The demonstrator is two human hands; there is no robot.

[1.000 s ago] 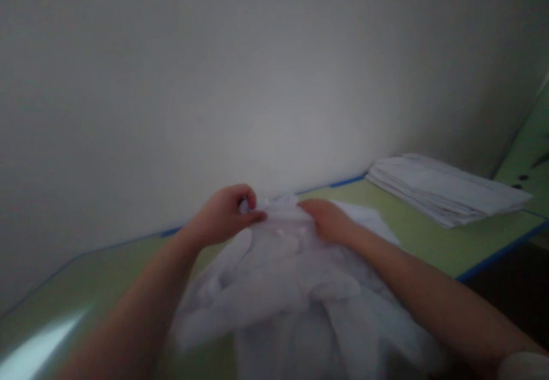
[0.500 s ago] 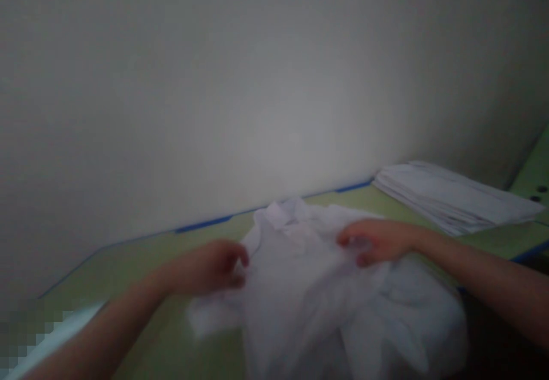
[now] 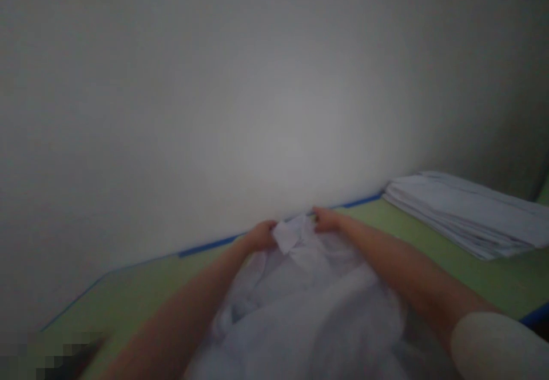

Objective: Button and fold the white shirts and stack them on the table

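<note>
A white collared shirt (image 3: pixel 317 305) lies rumpled across the table, its collar (image 3: pixel 289 234) at the far end near the wall. At the collar's left side, my left hand (image 3: pixel 262 235) is closed with the cloth at its fingertips. My right hand (image 3: pixel 326 220) is at the collar's right side, thumb and fingers bent around the cloth edge. Both forearms reach forward over the shirt and cover parts of its sides. The picture is dim and somewhat blurred, so the fingertips are hard to make out.
The green table (image 3: pixel 146 288) has a blue edge and stands against a plain grey wall (image 3: pixel 274 94). On the right lies a stack of flat, folded white cloth or paper (image 3: pixel 467 211). A dark blurred shape enters at the lower left.
Both hands have moved forward and closer together, from the shirt's sides to its collar. The shirt's body has shifted and bunched toward the near side.
</note>
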